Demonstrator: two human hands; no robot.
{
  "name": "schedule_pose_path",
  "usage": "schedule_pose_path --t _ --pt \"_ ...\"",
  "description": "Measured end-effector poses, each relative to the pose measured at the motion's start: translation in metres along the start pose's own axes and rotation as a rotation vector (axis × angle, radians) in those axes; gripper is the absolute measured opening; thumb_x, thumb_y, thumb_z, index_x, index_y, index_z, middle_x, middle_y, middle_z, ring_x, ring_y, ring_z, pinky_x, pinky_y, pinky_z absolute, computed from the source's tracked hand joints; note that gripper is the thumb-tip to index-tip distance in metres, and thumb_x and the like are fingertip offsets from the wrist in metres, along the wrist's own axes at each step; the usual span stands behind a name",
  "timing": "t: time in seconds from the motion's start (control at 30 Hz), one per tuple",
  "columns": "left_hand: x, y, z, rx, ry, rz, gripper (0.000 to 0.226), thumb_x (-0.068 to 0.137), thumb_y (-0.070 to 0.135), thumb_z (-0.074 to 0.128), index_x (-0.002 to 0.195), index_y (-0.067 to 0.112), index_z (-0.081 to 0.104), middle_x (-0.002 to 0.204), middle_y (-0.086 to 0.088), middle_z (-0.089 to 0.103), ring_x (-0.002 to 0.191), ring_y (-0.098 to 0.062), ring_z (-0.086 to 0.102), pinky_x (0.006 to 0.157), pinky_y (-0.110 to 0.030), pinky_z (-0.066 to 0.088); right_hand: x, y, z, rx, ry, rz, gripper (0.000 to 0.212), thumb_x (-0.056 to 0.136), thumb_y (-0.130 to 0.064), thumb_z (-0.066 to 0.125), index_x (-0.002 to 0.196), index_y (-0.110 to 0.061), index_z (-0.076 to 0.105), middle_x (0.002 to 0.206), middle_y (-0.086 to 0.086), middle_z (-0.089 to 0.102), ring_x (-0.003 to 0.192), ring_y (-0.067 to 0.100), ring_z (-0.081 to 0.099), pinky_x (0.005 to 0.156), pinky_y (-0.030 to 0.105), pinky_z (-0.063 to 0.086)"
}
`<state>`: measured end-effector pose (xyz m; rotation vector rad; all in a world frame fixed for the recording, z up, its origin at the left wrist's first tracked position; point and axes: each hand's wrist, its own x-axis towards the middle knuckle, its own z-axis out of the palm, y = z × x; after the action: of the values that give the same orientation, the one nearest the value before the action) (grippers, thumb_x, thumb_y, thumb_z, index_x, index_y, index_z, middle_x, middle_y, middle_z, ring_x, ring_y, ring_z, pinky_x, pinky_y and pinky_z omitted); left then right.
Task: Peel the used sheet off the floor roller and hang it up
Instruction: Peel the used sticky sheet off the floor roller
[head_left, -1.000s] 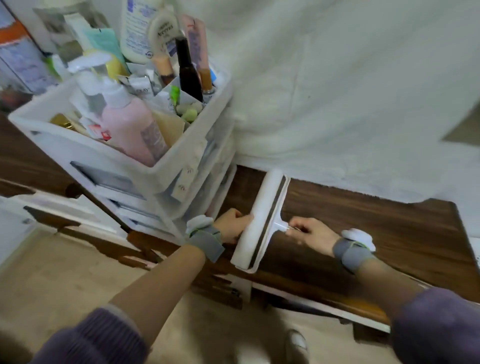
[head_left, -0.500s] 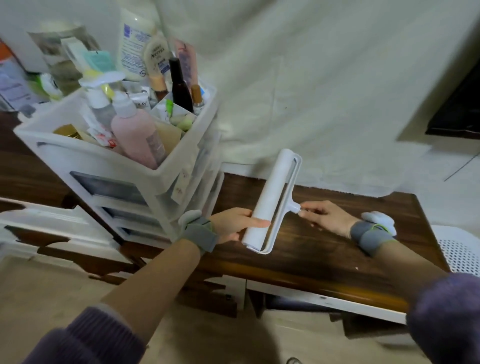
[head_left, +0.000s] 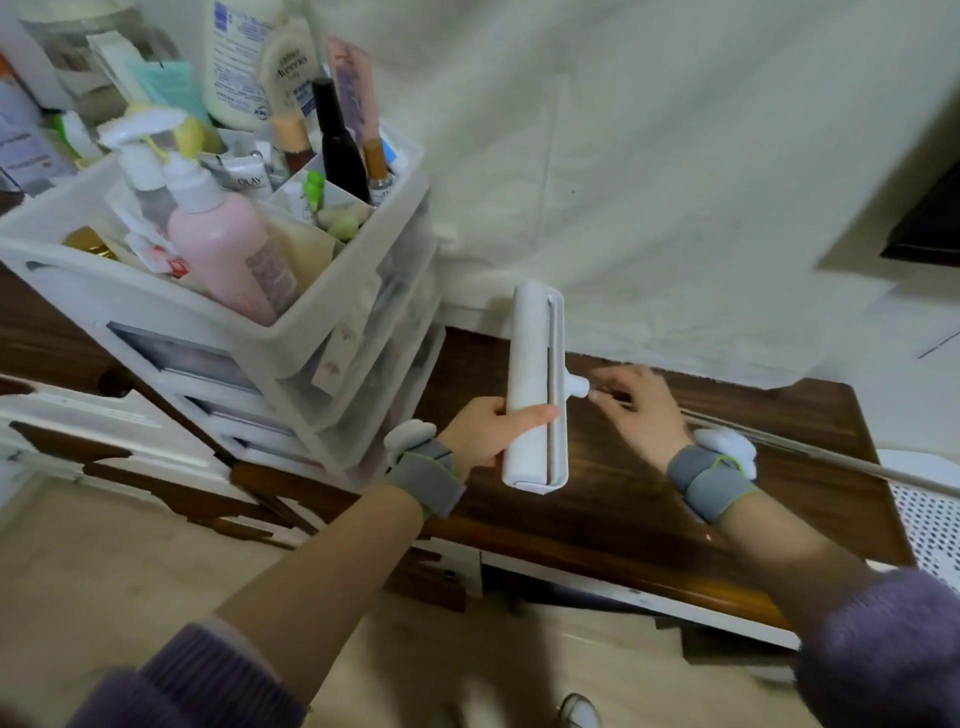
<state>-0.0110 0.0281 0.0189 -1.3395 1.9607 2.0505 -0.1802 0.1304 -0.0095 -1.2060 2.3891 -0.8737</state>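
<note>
The floor roller's white head (head_left: 527, 374) stands almost upright above the dark wooden table (head_left: 649, 499), its paper roll facing left in a white frame. My left hand (head_left: 483, 436) grips the lower half of the roll, thumb across its front. My right hand (head_left: 644, 415) sits at the socket where the pole joins the frame, fingertips loosely pinching there. The thin metal pole (head_left: 831, 457) runs under that hand and off to the right edge. No loose sheet edge shows on the roll.
A white plastic drawer unit (head_left: 332, 332) crammed with bottles and tubes stands just left of the roller. A white cloth (head_left: 649, 182) hangs behind the table. A white perforated basket (head_left: 930, 525) is at the right edge. Beige floor lies below.
The roller head has been lifted off the table and turned from slanted to nearly upright. My left hand now wraps further around the roll; my right hand stays at the socket.
</note>
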Motion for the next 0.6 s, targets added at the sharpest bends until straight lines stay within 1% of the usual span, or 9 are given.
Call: schedule_pose_path --t 0.07,0.1,0.17,0.23,0.27,0.37,0.47,0.53,0.6 --pt "0.001 0.000 0.011 0.001 -0.006 0.050 0.041 0.085 0.043 0.065 0.117 0.023 0.051 0.097 0.008 0.062 0.087 -0.008 0.062 0.064 -0.021 0.050 -0.023 -0.005 -0.002 0.109 0.236 0.057 0.014 0.087 -0.016 0.060 0.099 -0.015 0.066 0.105 0.013 0.061 0.100 0.027 0.055 0.082 0.027 0.037" --pt "0.002 0.000 0.016 0.008 -0.009 0.072 0.039 0.084 0.045 0.065 0.115 0.024 0.052 0.099 0.007 0.063 0.089 -0.010 0.063 0.067 -0.022 0.051 -0.035 -0.008 -0.005 0.201 0.278 0.096 0.006 0.086 -0.013 0.060 0.090 -0.014 0.064 0.096 0.014 0.064 0.091 0.025 0.057 0.076 0.027 0.040" --pt "0.000 0.004 0.024 0.033 -0.003 0.128 0.043 0.084 0.047 0.064 0.118 0.023 0.054 0.110 0.003 0.066 0.100 -0.015 0.065 0.079 -0.028 0.055 -0.057 -0.019 -0.007 0.396 0.240 0.155 0.006 0.084 -0.009 0.061 0.079 -0.009 0.064 0.085 0.015 0.067 0.080 0.023 0.058 0.075 0.030 0.045" --pt "-0.001 0.009 0.038 0.057 -0.030 0.174 0.053 0.084 0.048 0.064 0.127 0.020 0.054 0.120 -0.001 0.066 0.108 -0.018 0.065 0.092 -0.036 0.055 -0.081 -0.024 -0.011 0.534 0.206 0.209 0.006 0.083 -0.006 0.063 0.079 -0.004 0.067 0.083 0.015 0.067 0.080 0.025 0.060 0.082 0.037 0.050" --pt "-0.001 0.012 0.039 0.060 -0.031 0.204 0.054 0.083 0.048 0.064 0.129 0.019 0.054 0.122 -0.002 0.066 0.109 -0.019 0.065 0.096 -0.039 0.054 -0.087 -0.028 -0.012 0.567 0.190 0.215 0.005 0.083 -0.006 0.064 0.081 -0.003 0.068 0.085 0.015 0.069 0.082 0.025 0.062 0.083 0.036 0.051" --pt "-0.002 0.015 0.050 0.056 -0.088 0.238 0.055 0.079 0.051 0.066 0.126 0.025 0.057 0.123 0.000 0.066 0.112 -0.019 0.064 0.099 -0.045 0.052 -0.110 -0.026 -0.017 0.580 0.175 0.262 0.007 0.083 -0.004 0.064 0.088 -0.001 0.069 0.093 0.016 0.071 0.087 0.023 0.066 0.082 0.028 0.053" --pt "-0.002 0.016 0.056 0.061 -0.128 0.232 0.062 0.075 0.051 0.068 0.129 0.024 0.056 0.127 0.000 0.065 0.116 -0.020 0.063 0.097 -0.049 0.052 -0.121 -0.018 -0.020 0.551 0.177 0.312 0.010 0.082 -0.008 0.067 0.090 -0.005 0.073 0.096 0.011 0.073 0.091 0.023 0.068 0.091 0.042 0.054" --pt "-0.002 0.016 0.062 0.077 -0.151 0.232 0.063 0.078 0.047 0.070 0.134 0.024 0.053 0.129 0.000 0.063 0.117 -0.019 0.062 0.097 -0.048 0.053 -0.129 -0.015 -0.021 0.438 0.206 0.325 0.014 0.083 -0.011 0.067 0.093 -0.008 0.076 0.106 0.004 0.070 0.099 0.014 0.063 0.096 0.032 0.048" --pt "-0.002 0.014 0.069 0.076 -0.156 0.239 0.057 0.080 0.043 0.070 0.132 0.024 0.054 0.128 0.000 0.064 0.116 -0.018 0.063 0.096 -0.046 0.054 -0.137 -0.015 -0.019 0.329 0.281 0.310 0.018 0.083 -0.014 0.067 0.098 -0.009 0.075 0.109 -0.001 0.061 0.102 0.009 0.055 0.092 0.021 0.040"
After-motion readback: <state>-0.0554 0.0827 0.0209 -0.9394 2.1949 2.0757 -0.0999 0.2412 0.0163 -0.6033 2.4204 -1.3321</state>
